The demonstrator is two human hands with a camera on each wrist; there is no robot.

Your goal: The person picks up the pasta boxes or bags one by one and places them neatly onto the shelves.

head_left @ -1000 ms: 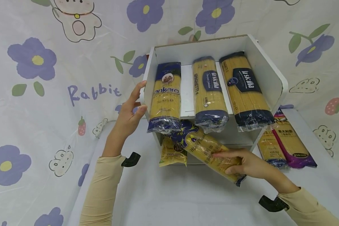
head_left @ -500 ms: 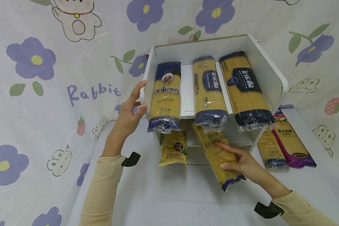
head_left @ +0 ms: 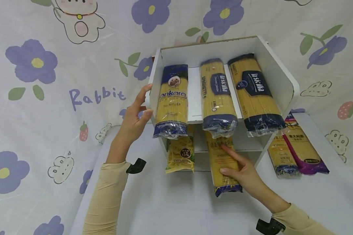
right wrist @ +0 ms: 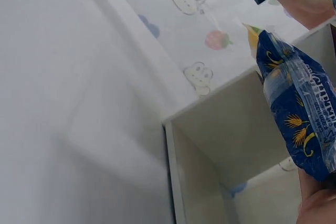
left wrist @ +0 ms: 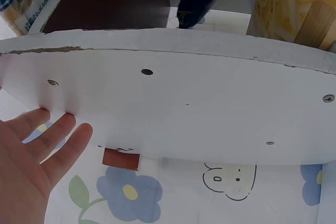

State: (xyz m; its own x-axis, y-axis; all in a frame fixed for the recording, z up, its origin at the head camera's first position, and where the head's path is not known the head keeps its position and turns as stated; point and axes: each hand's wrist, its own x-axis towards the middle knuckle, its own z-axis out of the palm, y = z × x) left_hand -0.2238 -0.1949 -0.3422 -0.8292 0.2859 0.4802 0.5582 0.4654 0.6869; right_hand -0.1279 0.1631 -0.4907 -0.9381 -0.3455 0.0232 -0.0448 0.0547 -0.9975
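My right hand grips a spaghetti packet, thumb and fingers spread across its front end. The packet's far end is hidden beneath the upper shelf; in the right wrist view its crinkled blue end shows beside the hand. Fairly straight fingers of my left hand rest against the left side of the white shelf unit. The left wrist view shows those fingertips touching the outer side panel. A small yellow pasta bag lies on the middle level, left of the gripped packet.
On the top level lie an Ankara spaghetti packet, a La Sicilia packet and a darker-labelled La Sicilia packet. More pasta packets lie on the white table at right. A patterned cloth hangs behind.
The held packet has swung from a slant to nearly straight front-to-back, its far end going under the upper shelf. My right hand has shifted left with it. The left hand has stayed put.
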